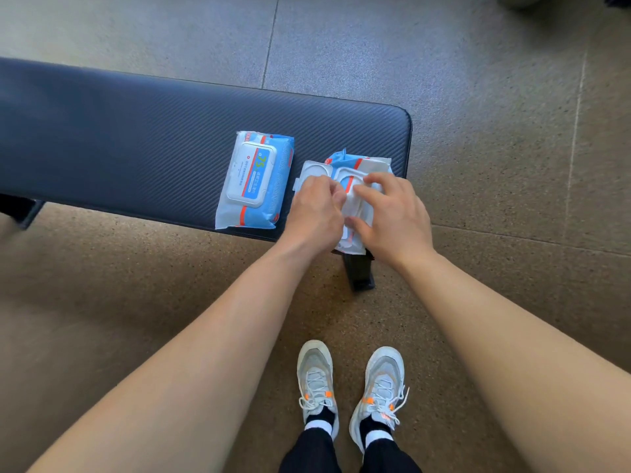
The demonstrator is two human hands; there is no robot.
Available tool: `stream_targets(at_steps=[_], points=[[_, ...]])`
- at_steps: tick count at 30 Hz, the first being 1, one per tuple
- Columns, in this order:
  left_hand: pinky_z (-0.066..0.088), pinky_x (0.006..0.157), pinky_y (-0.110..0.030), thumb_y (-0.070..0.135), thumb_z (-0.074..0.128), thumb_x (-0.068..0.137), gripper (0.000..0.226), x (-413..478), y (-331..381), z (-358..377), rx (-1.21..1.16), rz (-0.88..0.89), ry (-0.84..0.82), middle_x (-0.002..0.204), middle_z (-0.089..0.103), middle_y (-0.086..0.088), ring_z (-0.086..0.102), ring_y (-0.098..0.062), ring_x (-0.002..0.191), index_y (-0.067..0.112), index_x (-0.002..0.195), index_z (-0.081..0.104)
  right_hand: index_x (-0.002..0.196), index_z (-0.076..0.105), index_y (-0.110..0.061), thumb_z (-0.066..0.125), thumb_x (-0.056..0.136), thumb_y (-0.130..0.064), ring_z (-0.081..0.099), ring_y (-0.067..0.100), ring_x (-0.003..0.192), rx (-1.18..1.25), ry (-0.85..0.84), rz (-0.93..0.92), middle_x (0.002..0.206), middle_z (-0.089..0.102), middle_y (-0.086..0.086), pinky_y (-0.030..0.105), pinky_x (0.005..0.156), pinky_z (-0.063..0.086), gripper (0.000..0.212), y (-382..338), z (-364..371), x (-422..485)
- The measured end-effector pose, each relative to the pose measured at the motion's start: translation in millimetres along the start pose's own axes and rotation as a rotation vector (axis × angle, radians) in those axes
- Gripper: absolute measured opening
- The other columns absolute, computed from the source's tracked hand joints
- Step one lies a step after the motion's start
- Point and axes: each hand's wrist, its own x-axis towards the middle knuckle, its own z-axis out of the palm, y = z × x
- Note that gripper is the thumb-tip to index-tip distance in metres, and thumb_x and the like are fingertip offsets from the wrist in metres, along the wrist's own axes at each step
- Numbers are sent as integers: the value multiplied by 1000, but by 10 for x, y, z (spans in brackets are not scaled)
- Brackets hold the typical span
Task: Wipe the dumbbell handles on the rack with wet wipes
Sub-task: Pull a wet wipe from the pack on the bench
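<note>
Two blue-and-white wet wipe packs lie on a dark padded bench (136, 141). The left pack (254, 180) is closed. The right pack (358, 165) has its white lid (316, 169) flipped open to the left. My left hand (316, 213) is curled at the pack's opening, fingertips pinching at the white wipe (351, 206) there. My right hand (392, 213) rests on the same pack, thumb and fingers curled around its plastic opening frame. No dumbbells or rack are in view.
The bench runs left to right and ends at the right near the open pack; its black leg (358, 271) stands just below my hands. Speckled brown rubber floor (495, 165) surrounds it. My two sneakers (351, 387) stand in front of the bench.
</note>
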Motion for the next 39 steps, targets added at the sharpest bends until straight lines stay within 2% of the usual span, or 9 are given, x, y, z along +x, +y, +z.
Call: stream_targets(at_steps=[4, 12, 17, 20, 22, 26, 32, 37, 39], points=[[33, 80, -28, 22, 46, 106, 12, 24, 24, -66, -166, -32, 66, 107, 60, -2, 54, -21, 103, 20, 97, 53, 123, 67, -25, 79, 78, -43, 46, 28, 124, 26, -1, 40, 137, 53, -3, 44, 94, 47, 49, -3, 5, 62], [38, 83, -24, 17, 45, 106, 10, 6, 46, -375, -371, -20, 333, 111, 67, 2, 55, -16, 98, 19, 102, 54, 124, 64, -26, 74, 83, -45, 41, 26, 128, -13, -58, 52, 139, 48, -4, 44, 98, 46, 47, -38, -39, 55], [37, 65, -6, 14, 51, 104, 7, -70, 10, -604, -373, 3, 348, 81, 54, 13, 49, 0, 71, 16, 99, 55, 131, 61, -25, 64, 92, -36, 40, 26, 130, 6, -133, 94, 143, 47, -3, 43, 103, 42, 41, -138, -161, 52], [39, 64, -14, 16, 54, 103, 5, -165, -42, -645, -395, -21, 345, 79, 56, 12, 52, -4, 71, 16, 100, 58, 134, 61, -20, 55, 93, -15, 47, 30, 124, 83, -66, 122, 140, 53, 0, 43, 102, 42, 42, -209, -268, 8], [39, 62, -10, 16, 55, 103, 4, -224, -57, -665, -427, -53, 338, 79, 58, 11, 53, -3, 71, 16, 100, 58, 135, 60, -19, 53, 88, -6, 49, 30, 121, 174, -23, 126, 138, 56, 2, 40, 102, 42, 49, -259, -356, -53], [40, 57, -8, 16, 55, 103, 5, -329, -53, -652, -541, -110, 251, 79, 63, 9, 54, 0, 66, 15, 101, 59, 142, 54, -25, 67, 90, -19, 54, 15, 117, 511, -111, 67, 135, 57, -4, 33, 102, 43, 54, -433, -528, -114], [51, 76, -38, 14, 59, 101, 14, -416, -36, -530, -758, -160, 117, 84, 70, -3, 63, -18, 78, 21, 90, 62, 118, 70, -25, 83, 80, -29, 63, 6, 104, 569, -65, 65, 114, 70, -10, 29, 92, 50, 41, -587, -536, -86], [52, 62, -22, 9, 65, 97, 14, -462, -4, -398, -800, -153, 17, 71, 69, 9, 64, -4, 68, 19, 88, 67, 101, 77, -23, 77, 84, -22, 60, 1, 84, 505, -44, 145, 96, 74, -13, 26, 82, 48, 17, -457, -602, -119], [56, 60, -22, 10, 61, 100, 10, -468, 22, -360, -851, -207, 1, 73, 70, 4, 66, -7, 70, 17, 95, 66, 97, 77, -23, 74, 86, -20, 59, 1, 80, 525, -46, 183, 88, 73, -14, 25, 77, 47, 12, -397, -602, -127]])
